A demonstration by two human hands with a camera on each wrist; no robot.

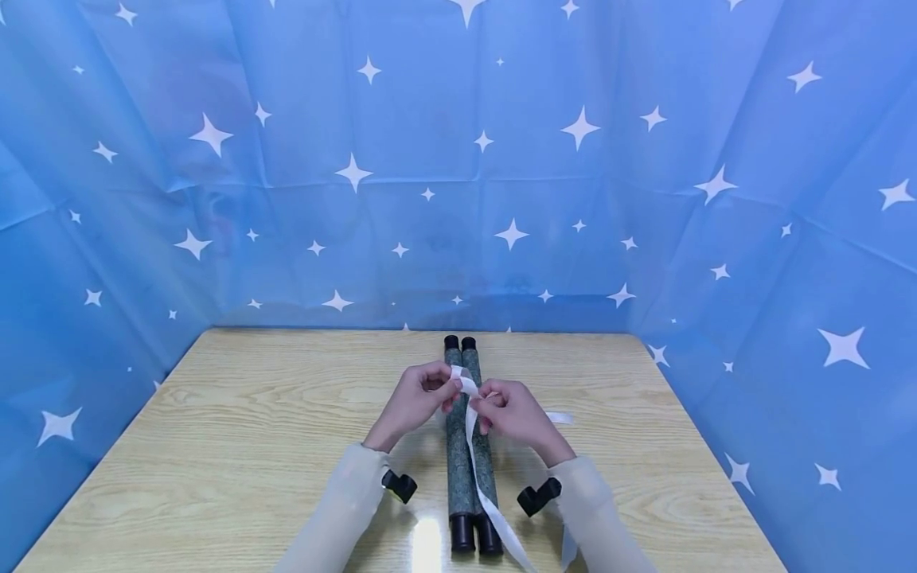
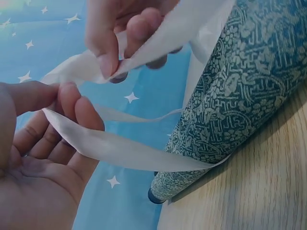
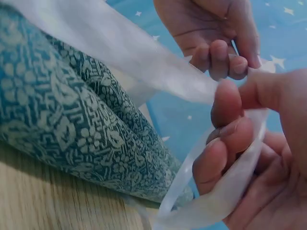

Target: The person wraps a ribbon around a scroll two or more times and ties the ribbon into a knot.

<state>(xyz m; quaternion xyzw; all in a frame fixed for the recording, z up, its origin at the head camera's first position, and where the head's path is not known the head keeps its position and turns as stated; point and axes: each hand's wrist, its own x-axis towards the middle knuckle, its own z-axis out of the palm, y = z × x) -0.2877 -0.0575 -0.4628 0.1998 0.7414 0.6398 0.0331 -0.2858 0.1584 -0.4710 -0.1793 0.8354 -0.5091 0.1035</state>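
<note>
Since the ribbon looks thin, limp and nearly weightless, it will likely fold or twist wherever it is slack, and its faint sheen suggests that it could slide on itself. It hangs in loops above the middle of the two rolls, with one strand running down against a roll's side; whether it passes right round both, I cannot tell. Another length trails along the rolls past their near black ends. Thumb and fingertips look like the right hold, taken flat across the width and close to the crossing, where little slack is left to curl.

Both hands have such a hold: the left hand pinches a loop of ribbon, and the right hand, just beside it, pinches another part, both grips narrow.

Side by side, the rolls seem stiff along their length, their patterned covering perhaps softer, so a tight pull might dent it; if they must be steadied, the black ends appear the firmer place. Under them is the wood-grain table, smooth enough, I judge, for them to roll or slip. Beyond stands a blue curtain with white stars.
</note>
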